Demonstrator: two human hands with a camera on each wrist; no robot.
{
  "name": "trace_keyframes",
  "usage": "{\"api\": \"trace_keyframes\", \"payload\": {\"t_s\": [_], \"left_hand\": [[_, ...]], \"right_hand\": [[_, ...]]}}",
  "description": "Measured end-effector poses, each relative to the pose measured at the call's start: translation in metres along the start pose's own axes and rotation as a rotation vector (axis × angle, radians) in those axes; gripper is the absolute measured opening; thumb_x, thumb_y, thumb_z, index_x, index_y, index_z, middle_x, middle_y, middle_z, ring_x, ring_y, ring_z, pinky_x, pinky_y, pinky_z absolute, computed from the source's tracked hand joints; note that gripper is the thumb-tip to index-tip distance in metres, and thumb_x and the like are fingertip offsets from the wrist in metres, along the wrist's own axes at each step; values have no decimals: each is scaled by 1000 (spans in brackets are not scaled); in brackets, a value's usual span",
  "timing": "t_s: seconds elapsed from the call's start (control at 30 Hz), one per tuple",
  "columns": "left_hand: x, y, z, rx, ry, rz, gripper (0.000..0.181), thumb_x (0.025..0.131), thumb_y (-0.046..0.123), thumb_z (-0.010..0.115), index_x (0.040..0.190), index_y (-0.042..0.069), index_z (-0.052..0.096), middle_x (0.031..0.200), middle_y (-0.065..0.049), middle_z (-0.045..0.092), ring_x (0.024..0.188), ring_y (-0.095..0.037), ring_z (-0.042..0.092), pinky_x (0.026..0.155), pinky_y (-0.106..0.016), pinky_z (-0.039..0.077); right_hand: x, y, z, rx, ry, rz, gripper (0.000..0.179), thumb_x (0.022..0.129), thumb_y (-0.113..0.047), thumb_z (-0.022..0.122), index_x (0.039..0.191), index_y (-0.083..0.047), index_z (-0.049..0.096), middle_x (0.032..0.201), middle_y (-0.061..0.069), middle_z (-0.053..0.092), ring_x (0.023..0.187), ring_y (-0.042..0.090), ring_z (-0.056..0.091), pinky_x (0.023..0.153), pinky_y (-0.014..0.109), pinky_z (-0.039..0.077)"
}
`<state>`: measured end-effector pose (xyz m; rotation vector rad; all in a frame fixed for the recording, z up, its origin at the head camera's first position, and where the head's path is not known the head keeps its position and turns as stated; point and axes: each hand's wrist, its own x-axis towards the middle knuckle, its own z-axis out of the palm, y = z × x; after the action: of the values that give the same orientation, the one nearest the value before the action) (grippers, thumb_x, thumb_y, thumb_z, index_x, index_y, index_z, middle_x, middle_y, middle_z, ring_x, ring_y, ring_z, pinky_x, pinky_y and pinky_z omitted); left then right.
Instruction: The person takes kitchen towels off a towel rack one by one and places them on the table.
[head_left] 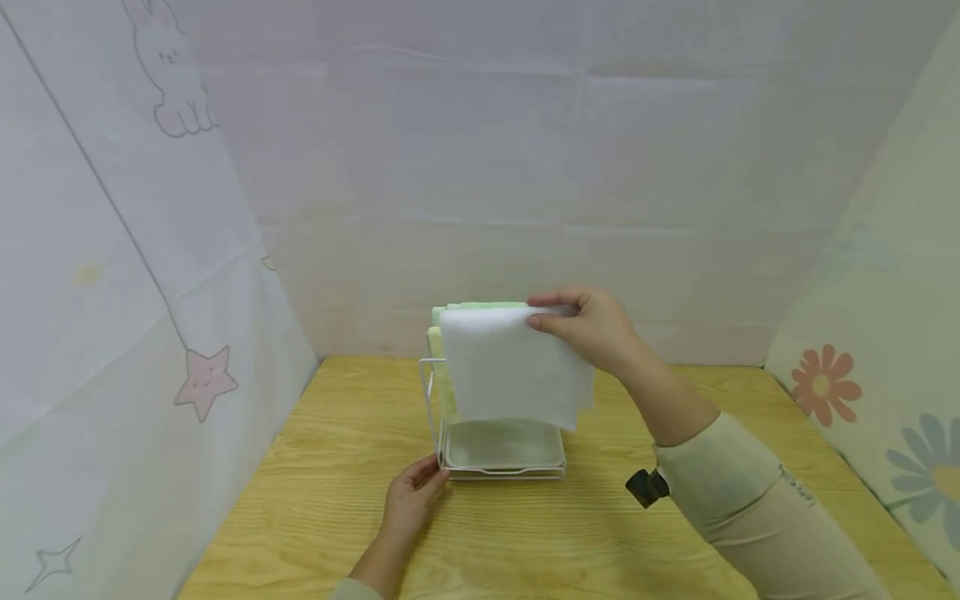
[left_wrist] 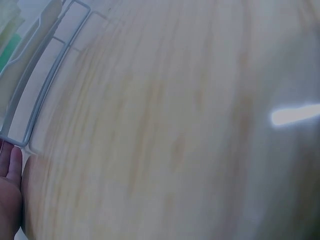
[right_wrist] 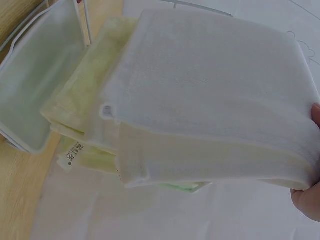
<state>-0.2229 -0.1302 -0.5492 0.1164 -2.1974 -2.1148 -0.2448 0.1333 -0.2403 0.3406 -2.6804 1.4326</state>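
In the head view, a folded white towel [head_left: 513, 367] hangs with its fold at the top, in front of a yellow towel [head_left: 443, 383] and a green towel [head_left: 487, 304]. My right hand [head_left: 600, 333] pinches the white towel's top fold near its right end, thumb in front and fingers behind. Below the towels stands a white wire rack [head_left: 431, 408] with a pale tray [head_left: 506, 443] in its base. At the rack's lower left front corner, my left hand [head_left: 411, 496] holds the frame between thumb and fingers. The towels cover the rack's upper part.
The rack stands on a wood-grain table [head_left: 322, 500]. Pale cloth walls enclose it, the back wall [head_left: 480, 167] close behind the table's far edge. A small dark object [head_left: 647, 487] sits by my right sleeve. The yellow towel carries a printed label [right_wrist: 74, 154].
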Motion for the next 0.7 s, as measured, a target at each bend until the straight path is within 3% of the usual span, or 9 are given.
{"api": "trace_keyframes", "payload": {"t_s": [0.17, 0.4, 0.7], "left_hand": [[0, 0, -1, 10, -12, 18, 42, 90, 10, 71, 125, -9, 58, 129, -28, 61, 118, -37, 62, 88, -20, 58], [1, 1, -1, 3, -24, 21, 42, 90, 9, 70, 126, -10, 57, 130, -28, 60, 118, -36, 62, 87, -20, 58], [1, 2, 0, -13, -11, 14, 41, 90, 7, 70, 125, -10, 58, 128, -28, 60, 112, -26, 66, 86, -18, 57]], "right_hand": [[-1, -10, -9, 14, 23, 4, 33, 86, -27, 76, 118, -18, 72, 128, 3, 66, 89, 16, 69, 65, 26, 58], [-3, -26, -23, 12, 69, -10, 34, 85, -29, 78, 117, -20, 72, 122, 3, 69, 81, 12, 68, 65, 26, 58], [-9, -44, -39, 76, 127, -25, 37, 85, -30, 78, 119, -18, 72, 125, 4, 68, 81, 8, 68, 66, 23, 59]]}}
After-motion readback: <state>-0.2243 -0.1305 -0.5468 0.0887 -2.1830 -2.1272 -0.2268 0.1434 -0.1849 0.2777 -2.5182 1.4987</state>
